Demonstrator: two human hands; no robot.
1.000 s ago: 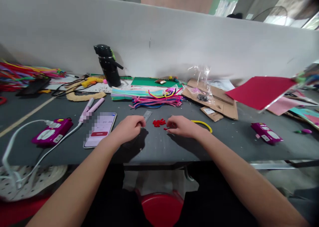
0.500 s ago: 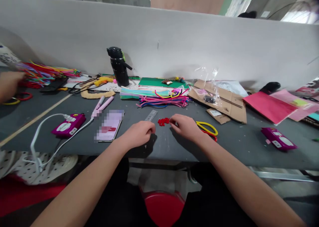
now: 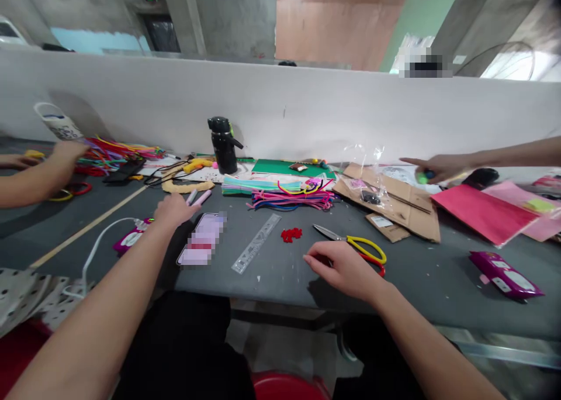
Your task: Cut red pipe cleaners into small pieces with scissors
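Note:
My left hand (image 3: 175, 210) reaches out to the left over the grey table (image 3: 280, 271), fingers loosely open, its tips close to a pink pen-shaped tool (image 3: 198, 197) above a phone (image 3: 201, 245). It holds nothing. Fingers stretched and empty, my right hand (image 3: 346, 268) lies low over the table. It sits just beside scissors with yellow and red handles (image 3: 366, 249). A clear ruler (image 3: 256, 251) and a small heap of red bits (image 3: 291, 234) lie between my hands.
A bundle of coloured pipe cleaners (image 3: 291, 198), a black bottle (image 3: 224, 145), cardboard (image 3: 394, 204) and red sheets (image 3: 482, 213) fill the back. Purple devices lie at left (image 3: 131, 239) and right (image 3: 506, 274). Other people's hands work at far left (image 3: 65, 154) and far right (image 3: 438, 167).
My left hand left the middle and moved left past the phone. My right hand drew back from the red bits toward me, baring the scissors. The view tilted up.

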